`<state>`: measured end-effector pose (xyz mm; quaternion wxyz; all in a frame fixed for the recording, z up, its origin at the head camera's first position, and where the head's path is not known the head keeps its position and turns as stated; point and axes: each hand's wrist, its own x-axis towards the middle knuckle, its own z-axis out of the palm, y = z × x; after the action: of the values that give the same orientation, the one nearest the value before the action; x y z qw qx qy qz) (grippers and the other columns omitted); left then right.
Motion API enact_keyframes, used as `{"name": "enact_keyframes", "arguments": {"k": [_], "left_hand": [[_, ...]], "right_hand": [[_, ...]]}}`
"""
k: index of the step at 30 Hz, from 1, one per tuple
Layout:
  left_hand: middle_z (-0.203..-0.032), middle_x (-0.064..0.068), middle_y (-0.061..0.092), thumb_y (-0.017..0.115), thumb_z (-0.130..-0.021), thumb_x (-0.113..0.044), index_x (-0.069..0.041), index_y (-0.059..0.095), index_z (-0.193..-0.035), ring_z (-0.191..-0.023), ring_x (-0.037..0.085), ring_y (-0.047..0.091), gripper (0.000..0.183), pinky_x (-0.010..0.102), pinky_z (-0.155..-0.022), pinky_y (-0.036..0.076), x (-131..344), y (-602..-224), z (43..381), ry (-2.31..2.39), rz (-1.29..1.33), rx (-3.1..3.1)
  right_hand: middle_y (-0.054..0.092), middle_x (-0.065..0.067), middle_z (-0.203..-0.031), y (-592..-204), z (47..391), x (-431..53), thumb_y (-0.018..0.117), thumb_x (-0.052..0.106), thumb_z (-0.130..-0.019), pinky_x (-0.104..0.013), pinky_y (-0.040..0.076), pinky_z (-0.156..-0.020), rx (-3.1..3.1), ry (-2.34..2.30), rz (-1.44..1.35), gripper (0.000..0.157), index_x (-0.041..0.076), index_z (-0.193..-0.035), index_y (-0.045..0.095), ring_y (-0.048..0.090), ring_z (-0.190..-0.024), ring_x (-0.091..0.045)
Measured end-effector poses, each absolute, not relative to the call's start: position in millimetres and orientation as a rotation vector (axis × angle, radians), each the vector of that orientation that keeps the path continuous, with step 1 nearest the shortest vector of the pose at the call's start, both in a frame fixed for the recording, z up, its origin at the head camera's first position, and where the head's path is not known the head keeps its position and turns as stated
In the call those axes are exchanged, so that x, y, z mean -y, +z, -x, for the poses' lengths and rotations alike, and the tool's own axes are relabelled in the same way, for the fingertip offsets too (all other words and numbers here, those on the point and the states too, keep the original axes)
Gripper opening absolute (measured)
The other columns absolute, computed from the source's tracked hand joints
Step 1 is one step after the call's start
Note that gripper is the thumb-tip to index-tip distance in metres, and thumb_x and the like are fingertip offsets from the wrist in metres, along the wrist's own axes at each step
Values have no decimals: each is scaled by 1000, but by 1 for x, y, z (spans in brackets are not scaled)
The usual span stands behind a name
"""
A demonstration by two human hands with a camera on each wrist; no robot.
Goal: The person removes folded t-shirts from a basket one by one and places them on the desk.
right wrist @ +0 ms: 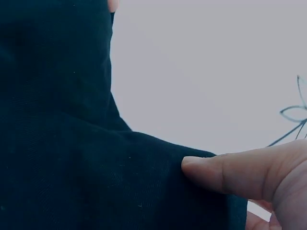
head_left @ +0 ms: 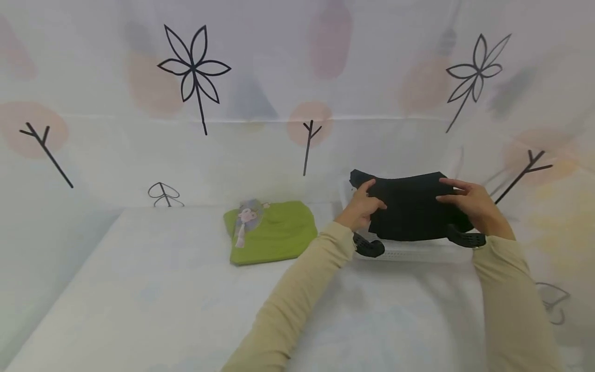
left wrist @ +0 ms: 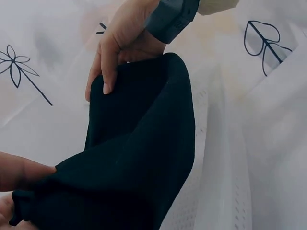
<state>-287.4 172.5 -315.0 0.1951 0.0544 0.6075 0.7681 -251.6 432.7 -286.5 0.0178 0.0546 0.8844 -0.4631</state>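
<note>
A piece of black cloth [head_left: 409, 206] hangs between my two hands over a white perforated basket [head_left: 413, 254]. My left hand [head_left: 361, 207] pinches its left part, thumb on the near side. At the right edge, my right hand [head_left: 479, 204] grips the cloth between thumb and fingers. In the left wrist view the cloth [left wrist: 139, 129] sags in a fold between both hands. In the right wrist view, the right thumb [right wrist: 230, 175] presses on the cloth's upper edge. Most of the basket's inside is hidden behind the cloth.
Left of the basket, a folded green cloth item [head_left: 279, 232] lies on the white-covered table [head_left: 186, 310], with a round grey-pink patch and a pale tassel on it. Behind the table hangs a white sheet [head_left: 260, 150] printed with flowers and twigs.
</note>
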Motion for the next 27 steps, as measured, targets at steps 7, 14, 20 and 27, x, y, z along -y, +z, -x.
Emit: {"name": "enact_keyframes", "arguments": {"k": [7, 14, 20, 27], "left_hand": [[-152, 14, 27, 60, -84, 16, -21, 44, -146, -138, 29, 29, 74, 40, -102, 35, -154, -302, 284, 2183, -236, -1646], [-153, 11, 27, 61, -85, 13, -27, 45, -145, -119, 19, 47, 74, 36, -93, 42, -131, -293, 282, 2145, -281, -1663], [-155, 8, 24, 62, -85, 11, -31, 45, -144, -141, 24, 24, 75, 50, -109, 26, -112, -288, 279, 2125, -323, -1666], [-157, 7, 17, 60, -86, 13, -31, 44, -146, -142, 21, 19, 76, 50, -108, 25, -84, -281, 274, 2160, -405, -1623]], "right_hand": [[13, -29, -155, -273, 238, -416, 62, 44, -93, -59, 25, -106, -2777, -1490, -173, 79, 15, -155, 22, 26, -133, -48], [20, -30, -153, -262, 229, -395, 62, 47, -92, -55, 33, -100, -2845, -1504, -220, 77, 21, -155, 25, 41, -124, -51], [17, -27, -155, -259, 220, -381, 63, 42, -92, -44, 45, -92, -2881, -1562, -201, 72, 27, -154, 29, 54, -114, -33], [21, -13, -158, -255, 209, -366, 70, 31, -89, -11, 48, -68, -2747, -1819, -156, 71, 30, -151, 36, 54, -103, -3]]}}
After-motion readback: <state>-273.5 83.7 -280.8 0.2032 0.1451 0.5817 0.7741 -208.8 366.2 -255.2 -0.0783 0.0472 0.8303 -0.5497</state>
